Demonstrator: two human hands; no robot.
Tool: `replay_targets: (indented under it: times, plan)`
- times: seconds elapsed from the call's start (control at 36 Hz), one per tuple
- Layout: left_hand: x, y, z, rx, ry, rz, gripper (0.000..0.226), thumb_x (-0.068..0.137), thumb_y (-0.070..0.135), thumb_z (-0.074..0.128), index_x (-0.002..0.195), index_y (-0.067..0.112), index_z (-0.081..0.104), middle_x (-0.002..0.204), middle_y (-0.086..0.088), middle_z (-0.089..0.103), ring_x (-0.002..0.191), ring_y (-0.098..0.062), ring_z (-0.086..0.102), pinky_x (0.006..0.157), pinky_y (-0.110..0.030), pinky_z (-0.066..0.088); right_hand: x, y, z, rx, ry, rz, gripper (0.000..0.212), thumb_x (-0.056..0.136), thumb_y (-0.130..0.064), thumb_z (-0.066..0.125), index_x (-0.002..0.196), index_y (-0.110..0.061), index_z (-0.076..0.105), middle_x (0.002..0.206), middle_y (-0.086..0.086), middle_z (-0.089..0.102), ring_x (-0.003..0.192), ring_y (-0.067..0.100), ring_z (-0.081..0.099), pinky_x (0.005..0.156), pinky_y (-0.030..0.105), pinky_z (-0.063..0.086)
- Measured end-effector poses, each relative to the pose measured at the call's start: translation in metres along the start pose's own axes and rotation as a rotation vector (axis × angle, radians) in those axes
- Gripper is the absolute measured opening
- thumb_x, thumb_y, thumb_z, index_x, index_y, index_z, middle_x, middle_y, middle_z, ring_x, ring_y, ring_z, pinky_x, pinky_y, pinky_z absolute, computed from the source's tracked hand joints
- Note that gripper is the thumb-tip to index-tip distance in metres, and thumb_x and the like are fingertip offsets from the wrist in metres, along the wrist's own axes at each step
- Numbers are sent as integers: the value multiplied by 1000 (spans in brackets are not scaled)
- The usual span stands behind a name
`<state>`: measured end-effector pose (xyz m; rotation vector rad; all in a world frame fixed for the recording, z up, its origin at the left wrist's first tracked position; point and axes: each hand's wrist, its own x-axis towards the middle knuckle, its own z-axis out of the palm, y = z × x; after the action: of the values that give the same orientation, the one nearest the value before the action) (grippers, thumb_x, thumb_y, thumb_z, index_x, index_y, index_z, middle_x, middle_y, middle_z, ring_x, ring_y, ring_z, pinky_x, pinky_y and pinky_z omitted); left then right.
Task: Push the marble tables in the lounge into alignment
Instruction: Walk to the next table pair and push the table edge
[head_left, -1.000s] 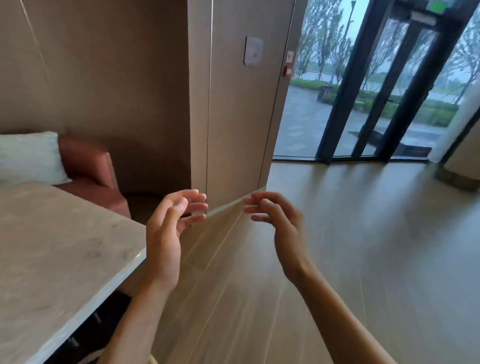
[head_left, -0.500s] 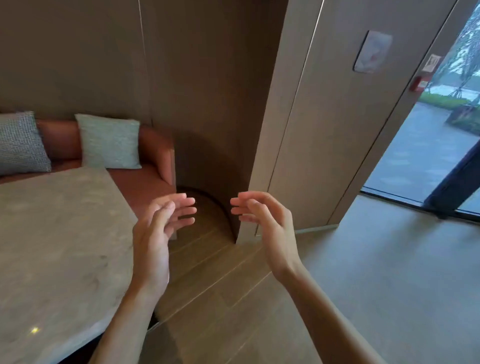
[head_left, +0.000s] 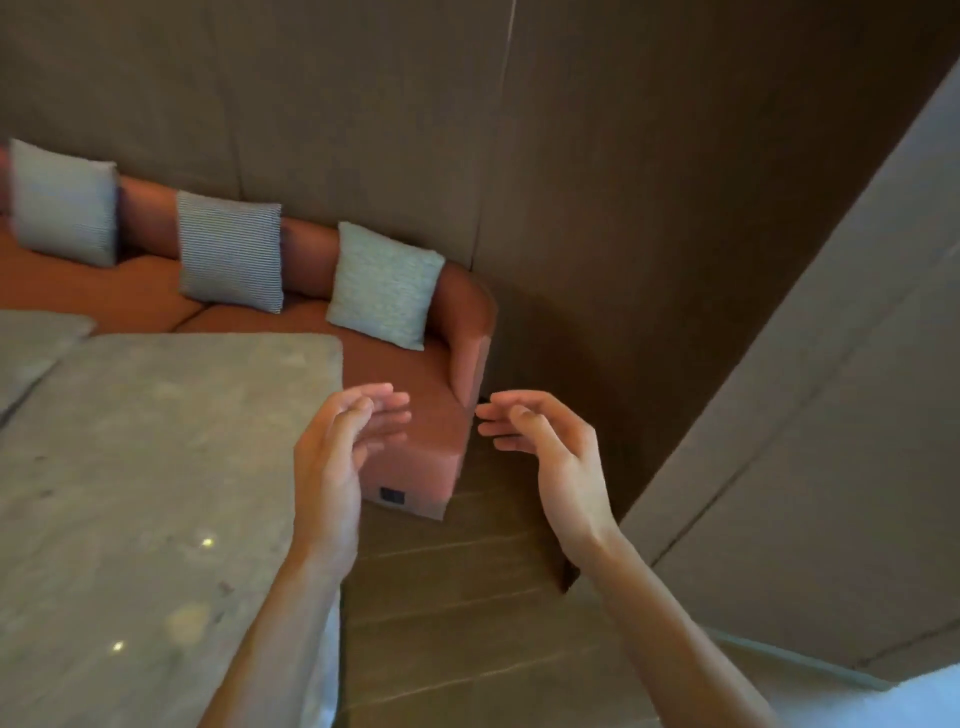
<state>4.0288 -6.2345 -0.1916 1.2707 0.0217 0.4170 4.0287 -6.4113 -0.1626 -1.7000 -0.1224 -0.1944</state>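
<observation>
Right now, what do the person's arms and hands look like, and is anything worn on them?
Both forearms are bare, with no sleeves in view. The left hand and right hand wear no gloves, rings, watch or bracelet that can be seen.

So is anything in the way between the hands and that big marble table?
Nothing visible. The left hand hovers open at the right edge of the near marble table; the right hand hovers open over the wooden floor. Neither touches the table. The orange sofa stands just behind it.
</observation>
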Motion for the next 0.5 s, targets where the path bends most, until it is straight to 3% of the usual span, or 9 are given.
replay_targets:
  times: [0.14,0.36,0.44,0.5]
  plan:
    - [38,-21,-20,14,261,37,25,100,15,45,100,8,69,102,-15,73,97,-32,70,88,-49,54,75,32,36,55,-243,4,24,103,-15,49,108,-8,72,105,5,75,102,16,70,97,34,56]
    - [39,-60,-45,178,822,40,21,100,6,47,98,7,67,93,-10,72,84,-20,67,76,-32,52,150,85,118,237,-750,60,22,99,-2,51,94,-12,70,91,8,76,83,23,70,76,29,54]
    - [17,-87,-46,236,985,-32,19,99,19,50,99,16,69,100,-2,72,90,-16,68,81,-34,53,154,109,138,207,-941,93,22,98,-3,52,92,-12,70,86,3,78,81,19,72,72,23,55]
    - [-3,-101,-46,266,1070,-86,23,91,34,50,100,26,70,101,10,72,97,-11,67,86,-33,54,153,122,152,161,-1051,108,24,99,-3,51,90,-14,70,83,2,77,80,21,72,72,27,55]
